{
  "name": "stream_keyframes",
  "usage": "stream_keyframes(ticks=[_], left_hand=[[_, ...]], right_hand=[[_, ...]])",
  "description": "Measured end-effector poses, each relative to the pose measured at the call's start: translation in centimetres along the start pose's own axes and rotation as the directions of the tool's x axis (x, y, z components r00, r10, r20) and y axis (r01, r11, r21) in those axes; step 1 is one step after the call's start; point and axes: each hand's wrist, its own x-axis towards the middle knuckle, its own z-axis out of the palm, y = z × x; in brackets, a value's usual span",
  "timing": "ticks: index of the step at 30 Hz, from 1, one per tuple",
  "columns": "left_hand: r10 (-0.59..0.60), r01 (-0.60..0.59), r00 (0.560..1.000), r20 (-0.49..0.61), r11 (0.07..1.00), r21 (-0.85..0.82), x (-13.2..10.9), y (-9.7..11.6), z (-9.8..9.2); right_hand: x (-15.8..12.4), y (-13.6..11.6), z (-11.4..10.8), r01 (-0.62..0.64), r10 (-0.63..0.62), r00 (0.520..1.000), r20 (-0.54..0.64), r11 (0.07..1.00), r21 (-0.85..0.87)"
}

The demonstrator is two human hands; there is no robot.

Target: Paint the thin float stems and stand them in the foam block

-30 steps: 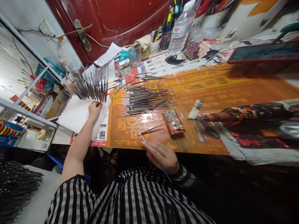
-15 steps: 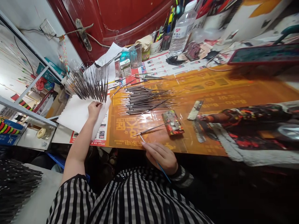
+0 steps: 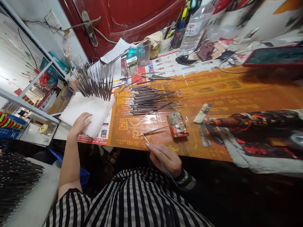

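My left hand is over the near left part of a white foam block, fingers loosely spread with nothing in them. Many slender dark fishing floats stand upright in the back of that block. In my right hand is a thin blue-handled paintbrush, its tip pointing away from me. Just beyond the tip, a single dark float rests with one end on a small paint-smeared box. A pile of similar floats lies flat on the orange table cover.
At the back stand a water bottle, a glass and cups of tools. A paint-stained device and a cloth lie on the right, below a red-edged phone-like screen. More dark floats fill a foam block at lower left.
My left hand has drawn back toward me and left from the foot of the standing floats, and its fingers have opened. My right hand keeps the paintbrush in nearly the same place.
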Motion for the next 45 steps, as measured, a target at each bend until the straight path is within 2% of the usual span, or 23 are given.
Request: stream_keyframes(ticks=[3,7,10,13,19,24,26,28,30,32,35,39,42,45], left_hand=[[-0.123,0.123,0.992,-0.008,0.989,0.077,-4.4,-1.0,0.7],[-0.112,0.107,0.994,0.02,0.978,0.179,-7.4,-0.2,1.9],[-0.12,0.106,0.992,0.044,0.963,0.247,-7.7,1.3,1.8],[-0.155,0.144,0.988,0.018,0.95,0.277,-7.4,3.1,1.8],[-0.166,0.183,0.982,-0.085,0.951,0.25,-6.8,6.0,4.2],[-0.207,0.231,0.971,-0.121,0.946,0.228,-7.2,7.3,5.5],[-0.22,0.243,0.966,-0.134,0.95,0.195,-7.6,7.4,5.1],[-0.181,0.193,0.976,-0.118,0.976,0.103,-7.5,7.0,4.3],[-0.109,0.106,0.99,-0.084,0.993,-0.044,-6.2,6.0,3.2],[-0.09,0.074,0.993,-0.08,0.981,-0.176,-3.5,4.7,2.3],[-0.187,0.157,0.971,-0.147,0.969,-0.189,2.6,2.9,2.0],[-0.287,0.255,0.942,-0.171,0.949,-0.186,10.0,2.0,2.9],[-0.337,0.308,0.912,-0.232,0.939,-0.151,13.0,1.9,3.7],[-0.381,0.352,0.889,-0.256,0.924,-0.151,14.2,2.0,4.1]], right_hand=[[-0.1,0.0,-0.1,-0.016,0.017,1.0,-0.01,1.0,0.021],[-0.3,0.1,-0.3,-0.041,0.042,0.999,-0.016,0.998,0.05],[-0.3,0.0,-0.4,-0.053,0.054,0.998,-0.02,0.997,0.054],[-0.4,0.0,-0.5,-0.077,0.08,0.996,-0.042,0.995,0.067],[-0.3,-0.3,-0.6,-0.14,0.144,0.988,-0.049,0.987,0.077],[-0.2,-0.5,-0.7,-0.19,0.193,0.98,-0.037,0.978,0.084],[-0.2,-0.5,-0.8,-0.198,0.202,0.979,-0.034,0.976,0.095],[-0.2,-0.4,-0.8,-0.199,0.203,0.979,-0.023,0.974,0.106],[-0.4,-0.4,-0.8,-0.207,0.208,0.978,-0.005,0.973,0.103],[-0.5,-0.5,-0.8,-0.22,0.221,0.975,0.007,0.972,0.087],[-0.6,-0.6,-0.9,-0.226,0.225,0.974,0.021,0.972,0.069],[-0.4,-0.9,-0.9,-0.227,0.226,0.974,0.025,0.972,0.054],[-0.1,-1.0,-1.0,-0.211,0.209,0.977,0.038,0.976,0.053],[-0.1,-0.9,-1.0,-0.199,0.197,0.979,0.044,0.979,0.05]])
